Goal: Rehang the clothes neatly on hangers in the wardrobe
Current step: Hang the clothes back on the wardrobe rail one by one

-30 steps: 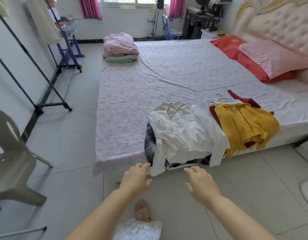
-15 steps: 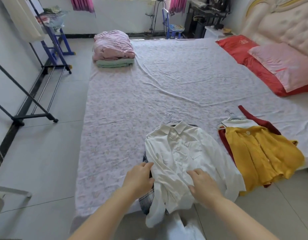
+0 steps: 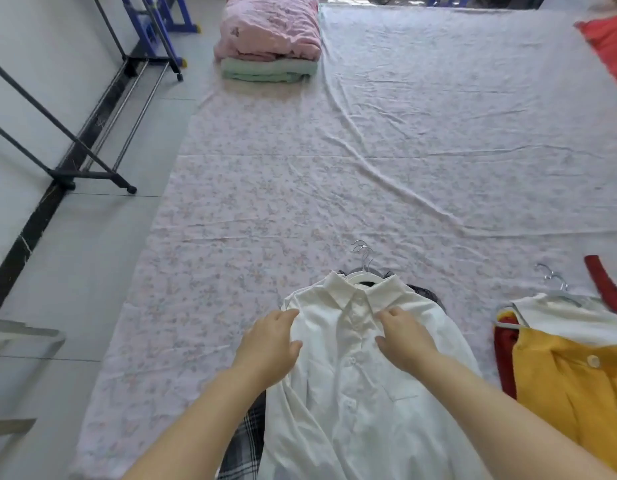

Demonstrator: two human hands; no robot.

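Head view: white shirt [image 3: 355, 386] lies lower centre on the bed [image 3: 369, 150], buttoned on a hanger [image 3: 359, 277] with a wire hook. Left hand [image 3: 272, 344] rests relaxed on one shoulder and right hand [image 3: 404, 337] beside the collar, neither pinching. The thin, soft, light cloth would likely slide; best lifted by the hanger.

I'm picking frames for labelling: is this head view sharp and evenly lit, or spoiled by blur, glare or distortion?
Head view: soft daylight, no hard shadows; white shirt bright, buttons readable; left hand and right hand sharp; wide lens splays the bed sheet edges; red strap at frame edge slightly blurred.
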